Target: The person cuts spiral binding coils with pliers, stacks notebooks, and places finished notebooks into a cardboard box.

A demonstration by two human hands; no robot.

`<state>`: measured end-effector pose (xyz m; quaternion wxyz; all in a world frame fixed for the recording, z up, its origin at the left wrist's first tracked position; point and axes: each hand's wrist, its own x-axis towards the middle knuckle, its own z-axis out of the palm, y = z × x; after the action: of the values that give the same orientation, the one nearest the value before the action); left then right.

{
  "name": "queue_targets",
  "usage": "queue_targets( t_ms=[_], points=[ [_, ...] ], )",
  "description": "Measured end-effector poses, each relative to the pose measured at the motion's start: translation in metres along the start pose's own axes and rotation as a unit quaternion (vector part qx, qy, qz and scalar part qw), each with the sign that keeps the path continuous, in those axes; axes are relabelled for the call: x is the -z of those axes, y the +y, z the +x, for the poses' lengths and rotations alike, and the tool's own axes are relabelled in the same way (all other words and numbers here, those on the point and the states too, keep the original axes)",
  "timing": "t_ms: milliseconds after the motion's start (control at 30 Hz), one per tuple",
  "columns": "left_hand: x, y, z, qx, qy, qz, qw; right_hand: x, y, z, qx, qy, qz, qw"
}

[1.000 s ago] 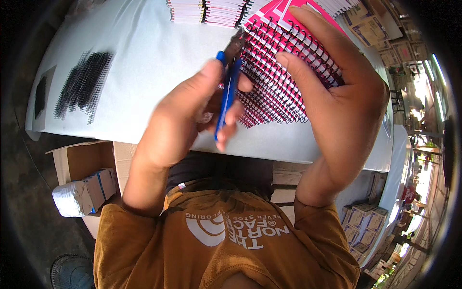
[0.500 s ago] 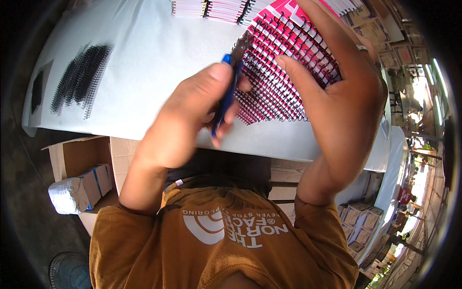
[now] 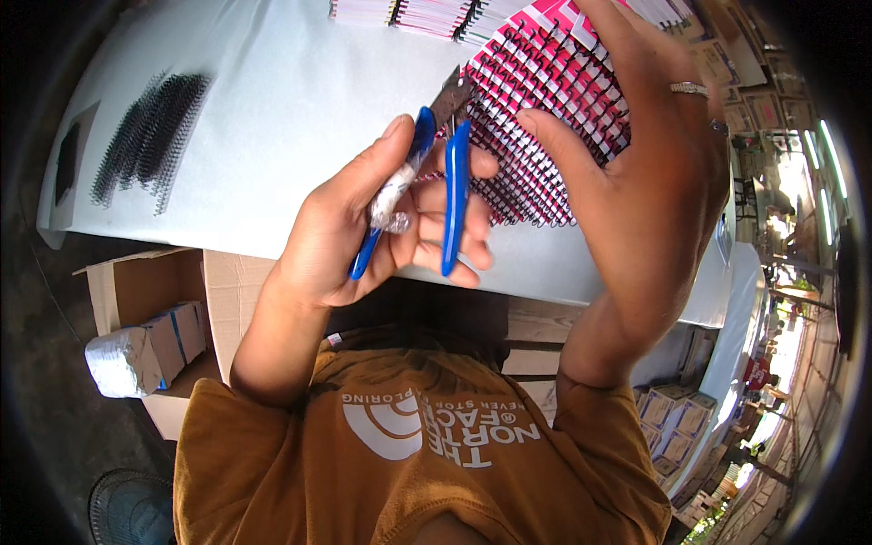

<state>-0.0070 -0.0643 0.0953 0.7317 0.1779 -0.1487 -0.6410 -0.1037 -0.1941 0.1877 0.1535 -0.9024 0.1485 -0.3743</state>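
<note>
My left hand holds a pair of cutting pliers with blue handles, spread apart in the palm. White, clear tape-like wrapping is bunched on one handle. The jaws point up at the left edge of a fanned stack of coil-bound books, pink and white with black spiral spines. My right hand, with a ring on a finger, is spread over the stack's right side. Its thumb lies against the coils, and some fingertips run out of view at the top.
Loose black spiral coils lie on the pale-covered table at left. More bound books stand at the far edge. An open cardboard box is below the table, and a fan at lower left. Cartons are stacked at right.
The pliers' handles have gone from squeezed together to spread apart, and my left fingers have opened with them. My right hand stays over the books, barely shifted.
</note>
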Motion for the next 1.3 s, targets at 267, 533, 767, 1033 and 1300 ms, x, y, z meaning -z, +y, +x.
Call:
queue_targets(
  t_ms=[267,533,767,1033,1300],
  points=[
    [-0.006,0.0,-0.007,-0.014,0.038,0.137,0.99,0.0,0.004,-0.005,0.0,0.006,0.0,1.0],
    [-0.017,-0.002,0.0,-0.179,0.246,0.617,0.726,0.001,0.005,-0.008,-0.002,0.014,-0.003,1.0],
    [0.004,0.0,-0.003,0.006,-0.013,0.033,0.999,0.003,0.015,-0.004,0.005,0.025,-0.003,1.0],
    [-0.005,-0.003,-0.002,-0.09,0.182,0.461,0.864,0.002,0.016,-0.008,0.009,0.026,-0.007,1.0],
    [0.006,0.002,-0.004,0.028,0.013,0.003,1.0,-0.002,0.012,-0.009,0.018,0.031,-0.005,0.999]
  ],
)
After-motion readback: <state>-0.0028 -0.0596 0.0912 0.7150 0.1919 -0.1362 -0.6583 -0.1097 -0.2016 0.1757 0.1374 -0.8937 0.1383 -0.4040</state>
